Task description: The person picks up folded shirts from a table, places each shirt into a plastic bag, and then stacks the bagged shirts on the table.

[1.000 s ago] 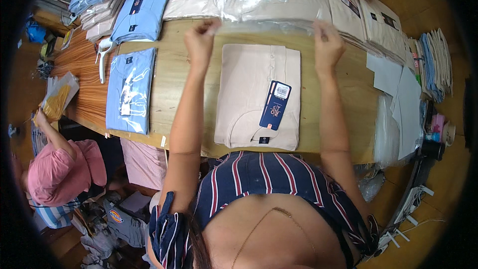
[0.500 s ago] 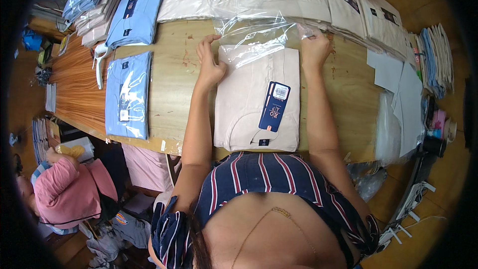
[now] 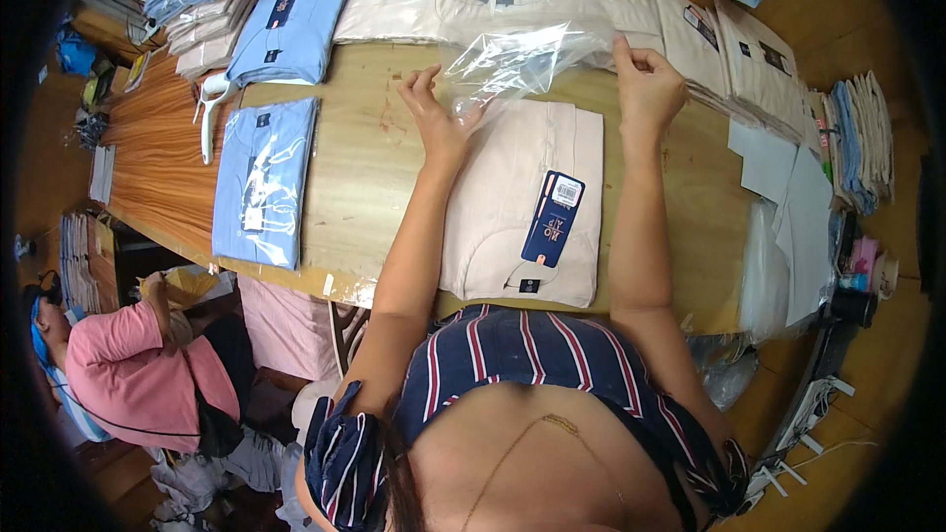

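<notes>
A clear plastic bag (image 3: 517,59) spans the gap between my hands, above the far edge of a folded cream garment (image 3: 503,197). My right hand (image 3: 650,89) pinches the bag's right side between thumb and fingers. On the other side, my left hand (image 3: 434,118) has its fingers apart, with the thumb against the bag's near left edge. The garment lies flat in front of me, a dark blue hang tag (image 3: 553,220) on it and a small dark label near its neckline. It is outside the bag.
Bagged cream garments (image 3: 572,5) line the table's far side. Bagged blue garments (image 3: 264,182) lie at the left, near a white-handled tool (image 3: 209,118). White sheets (image 3: 788,187) and plastic bags (image 3: 764,271) are at the right. A person in pink (image 3: 148,374) sits at the lower left.
The bag's near edge has lifted off the cream garment and drawn together. My left hand has shifted right and slightly nearer; my right hand has moved slightly right. The view has shifted a little.
</notes>
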